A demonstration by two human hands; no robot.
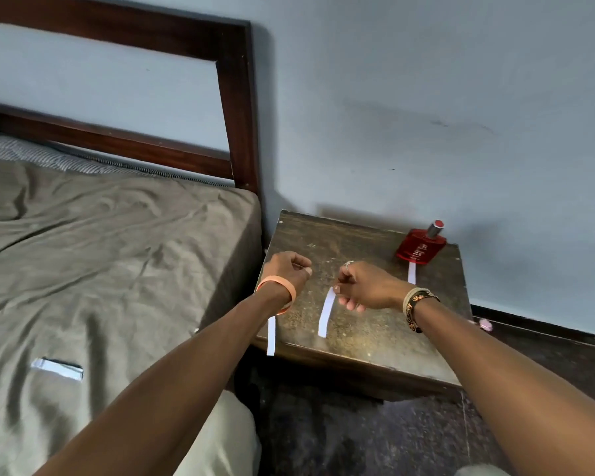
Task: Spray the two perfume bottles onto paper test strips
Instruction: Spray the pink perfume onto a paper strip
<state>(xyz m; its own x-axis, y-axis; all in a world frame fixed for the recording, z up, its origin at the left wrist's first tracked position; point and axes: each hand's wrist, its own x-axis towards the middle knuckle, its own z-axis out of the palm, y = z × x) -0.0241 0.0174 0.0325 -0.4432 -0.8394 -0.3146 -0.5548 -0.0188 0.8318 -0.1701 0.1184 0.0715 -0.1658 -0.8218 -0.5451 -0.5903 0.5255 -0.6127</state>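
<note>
A red perfume bottle point(421, 250) with a silver and red cap stands at the back right of a small worn wooden table point(375, 338). One white paper strip point(411, 273) lies just in front of it. My right hand point(366, 286) pinches the top end of a second strip point(324, 316) at the table's middle. My left hand point(289, 269) hovers over the table's left side as a closed fist. A third strip point(271, 336) runs from behind my left wrist past the table's front left corner; its upper end is hidden. Only one bottle is in sight.
A bed point(117, 252) with a crumpled brown sheet and dark wooden headboard point(237, 97) adjoins the table's left side. A small silvery white object point(57, 369) lies on the sheet. The wall stands right behind the table. A small pink thing point(485, 324) rests on the dark floor to the right.
</note>
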